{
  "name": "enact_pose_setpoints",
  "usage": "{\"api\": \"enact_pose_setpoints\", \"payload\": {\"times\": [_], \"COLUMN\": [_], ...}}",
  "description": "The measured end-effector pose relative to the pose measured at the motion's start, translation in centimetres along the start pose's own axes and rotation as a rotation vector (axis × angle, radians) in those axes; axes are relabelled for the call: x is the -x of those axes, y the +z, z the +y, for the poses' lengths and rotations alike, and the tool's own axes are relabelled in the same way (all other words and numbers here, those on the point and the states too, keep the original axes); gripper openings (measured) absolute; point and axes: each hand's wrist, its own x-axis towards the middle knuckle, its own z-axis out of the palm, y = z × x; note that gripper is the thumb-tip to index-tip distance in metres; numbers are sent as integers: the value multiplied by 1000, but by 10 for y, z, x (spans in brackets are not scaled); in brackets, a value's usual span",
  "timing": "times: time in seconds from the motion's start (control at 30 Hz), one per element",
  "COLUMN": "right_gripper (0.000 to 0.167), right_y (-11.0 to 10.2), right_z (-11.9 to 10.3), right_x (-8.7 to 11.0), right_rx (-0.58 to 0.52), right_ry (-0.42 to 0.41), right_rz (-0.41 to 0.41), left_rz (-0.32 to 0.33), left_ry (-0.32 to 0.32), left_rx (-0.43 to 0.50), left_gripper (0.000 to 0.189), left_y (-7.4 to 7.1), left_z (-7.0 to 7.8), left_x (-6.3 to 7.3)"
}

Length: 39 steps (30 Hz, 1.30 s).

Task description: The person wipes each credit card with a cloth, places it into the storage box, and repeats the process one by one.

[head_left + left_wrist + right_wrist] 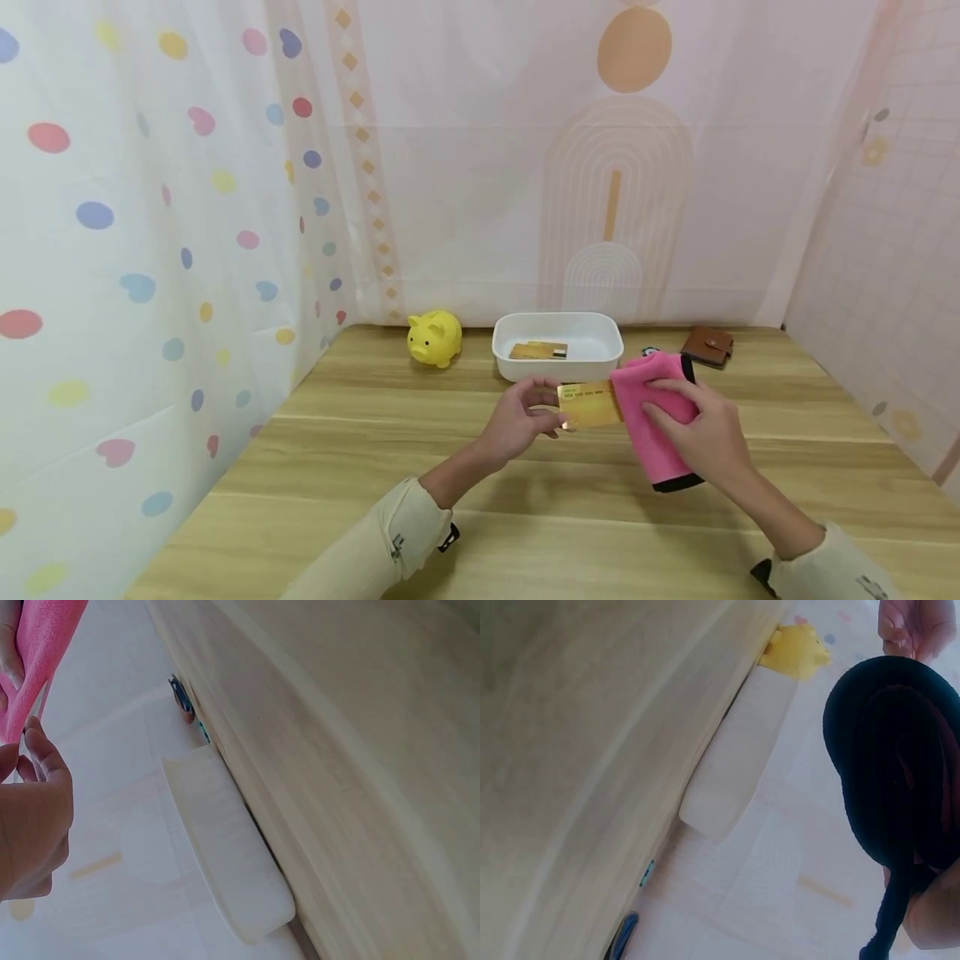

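My left hand (525, 419) pinches the left end of a gold bank card (592, 406) between thumb and fingers. Folded pink cloth with black edging (647, 417) is gripped in my right hand (708, 429), and it covers the card's right end. Both are held up above the table in front of the white bin. In the left wrist view the left hand (37, 802) meets the cloth (45, 645), with the card seen nearly edge-on. The right wrist view shows the cloth's black rolled edge (855, 765) close up, which hides most of the right hand (934, 915).
A white plastic bin (506, 367) with gold cards (536, 351) inside stands at the back of the wooden table (360, 467). Left of it sits a yellow piggy bank (435, 339). A brown wallet (707, 347) and a small dark-blue item (650, 352) lie to its right.
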Motion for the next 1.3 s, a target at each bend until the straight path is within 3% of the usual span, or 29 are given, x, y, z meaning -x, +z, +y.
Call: {"api": "enact_pose_setpoints", "payload": {"times": [0.27, 0.5, 0.73, 1.0, 1.3], "right_gripper": [26, 26, 26, 26, 26], "right_y": [-5, -6, -7, -8, -6], "right_z": [4, 6, 5, 4, 0], "right_x": [-2, -2, -3, -2, 0], "right_rx": [1, 8, 6, 8, -6], "right_ry": [-2, 8, 19, 19, 19], "right_rz": [7, 4, -10, -17, -48], "left_rz": [25, 31, -6, -29, 69], "left_ry": [17, 22, 17, 21, 33], "left_rx": [54, 20, 13, -62, -138], "left_gripper": [37, 34, 35, 30, 20], "left_y": [-2, -3, -6, -5, -1], "left_z": [2, 0, -1, -2, -6], "left_x": [1, 2, 1, 0, -2]}}
